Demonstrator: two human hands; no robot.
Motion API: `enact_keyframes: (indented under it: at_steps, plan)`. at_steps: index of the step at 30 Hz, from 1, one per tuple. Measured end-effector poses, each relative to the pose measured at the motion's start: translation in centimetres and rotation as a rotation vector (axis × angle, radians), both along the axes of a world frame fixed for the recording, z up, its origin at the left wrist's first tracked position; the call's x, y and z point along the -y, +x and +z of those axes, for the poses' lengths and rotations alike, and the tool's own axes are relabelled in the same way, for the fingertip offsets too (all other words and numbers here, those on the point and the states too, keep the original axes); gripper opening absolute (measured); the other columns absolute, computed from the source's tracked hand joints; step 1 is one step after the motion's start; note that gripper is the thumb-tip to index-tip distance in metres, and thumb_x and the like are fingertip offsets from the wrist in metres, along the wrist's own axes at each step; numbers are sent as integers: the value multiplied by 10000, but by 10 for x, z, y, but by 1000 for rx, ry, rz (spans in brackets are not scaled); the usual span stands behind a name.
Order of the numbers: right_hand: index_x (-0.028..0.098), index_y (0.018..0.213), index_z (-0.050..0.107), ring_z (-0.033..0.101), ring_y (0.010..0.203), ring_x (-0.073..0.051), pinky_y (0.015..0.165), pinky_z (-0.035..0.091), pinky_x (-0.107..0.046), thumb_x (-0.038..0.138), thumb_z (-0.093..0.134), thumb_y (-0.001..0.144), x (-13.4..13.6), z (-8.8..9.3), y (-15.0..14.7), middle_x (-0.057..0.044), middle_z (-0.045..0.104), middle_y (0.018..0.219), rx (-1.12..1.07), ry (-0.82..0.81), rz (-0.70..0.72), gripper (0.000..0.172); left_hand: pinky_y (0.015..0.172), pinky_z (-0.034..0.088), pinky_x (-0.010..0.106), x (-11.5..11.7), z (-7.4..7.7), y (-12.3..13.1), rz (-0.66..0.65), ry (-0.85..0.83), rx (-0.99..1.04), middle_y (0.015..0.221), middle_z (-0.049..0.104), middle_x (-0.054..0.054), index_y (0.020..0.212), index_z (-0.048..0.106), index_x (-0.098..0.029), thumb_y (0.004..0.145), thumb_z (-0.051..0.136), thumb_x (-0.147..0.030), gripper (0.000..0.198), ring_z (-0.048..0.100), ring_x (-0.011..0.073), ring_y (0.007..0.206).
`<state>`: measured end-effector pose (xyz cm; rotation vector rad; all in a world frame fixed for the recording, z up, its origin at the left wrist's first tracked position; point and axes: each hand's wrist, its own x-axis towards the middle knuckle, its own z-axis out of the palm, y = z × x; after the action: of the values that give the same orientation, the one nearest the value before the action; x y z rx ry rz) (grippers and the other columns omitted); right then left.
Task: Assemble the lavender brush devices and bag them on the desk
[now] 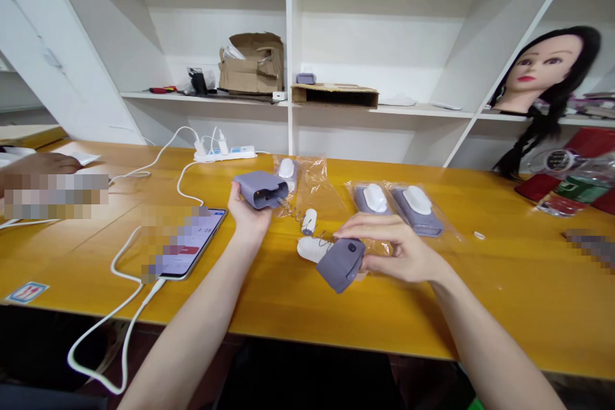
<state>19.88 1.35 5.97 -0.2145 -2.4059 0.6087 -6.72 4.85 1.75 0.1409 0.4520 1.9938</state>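
My left hand [250, 218] is closed around a hollow purple-grey plastic housing [259, 189], its open end facing right. My right hand [396, 246] grips a matching purple-grey end piece [340, 262] with a small dark button, tilted over the table. A thin coiled wire [291, 207] stretches from the housing toward the end piece. Below the wire lie a small white cylinder [309, 220] with a grey end and a ribbed white oval piece [312, 248]; the end piece partly hides the oval. Behind my right hand are two bagged purple-grey units [372, 198] with white oval tops.
Another bagged unit [287, 170] and a clear plastic bag [314, 182] lie behind. A charging phone [199, 246] is left of my left arm; a power strip [225, 152] stands farther back. Another person's hand [43, 166] is at far left. A bottle [576, 189] and mannequin head [548, 70] are right.
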Motion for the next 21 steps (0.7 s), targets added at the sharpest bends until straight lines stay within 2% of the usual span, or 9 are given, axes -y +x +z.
enact_keyframes:
  at_steps: [4,9,16,21]
  plan:
    - [169,1140,655,624,930,-170,823,500,-339,157,664,805,1,-1,-5,-91,687,1019,65,-21,-1,335,879,508,454,9,6,14,34,16,-98,1050,689,100,1177,582,-175,892,414,-460,437,663,271,960]
    - [207,1155,644,628,932,-163,826,512,-333,172,637,827,2,-2,-8,-64,686,1020,103,25,-26,330,869,511,457,20,11,29,-54,114,-244,992,713,121,1193,593,-146,898,386,-472,487,691,282,883]
    - [237,1189,615,592,1044,-186,869,532,-371,195,609,843,1,-23,-21,-96,599,1136,20,226,-198,348,786,534,399,30,1,52,-221,146,-317,917,726,143,1246,569,-126,882,407,-499,545,698,283,856]
    - [247,1254,535,564,1075,-203,861,541,-384,224,575,873,-2,-38,-28,-108,539,1131,-39,366,-223,383,782,534,428,34,1,59,-270,92,-253,923,723,151,1274,544,-121,901,345,-503,570,695,295,863]
